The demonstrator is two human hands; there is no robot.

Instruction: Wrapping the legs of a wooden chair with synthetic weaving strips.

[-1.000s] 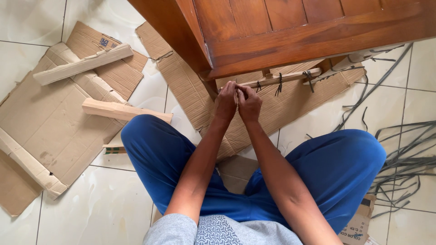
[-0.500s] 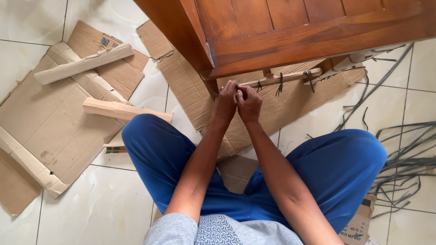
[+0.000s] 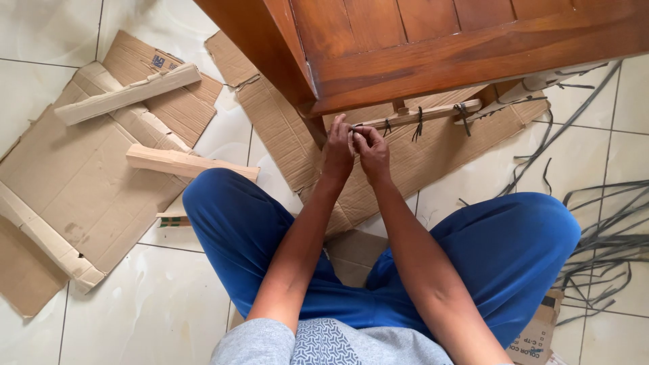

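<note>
The left hand (image 3: pixel 336 150) and the right hand (image 3: pixel 372 151) are meeting at the near end of a pale wooden slat (image 3: pixel 422 114), fingers pinching closed on a thin dark strap (image 3: pixel 356 128) there. The slat is lying under the edge of a brown wooden cabinet (image 3: pixel 433 40), with more dark ties (image 3: pixel 419 122) looping around it. Flattened cardboard (image 3: pixel 88 169) is covering the tiled floor (image 3: pixel 149 311), loose wood blocks (image 3: pixel 191 163) are resting on it to the left, and cut dark straps (image 3: pixel 602 236) are sprawling to the right.
</note>
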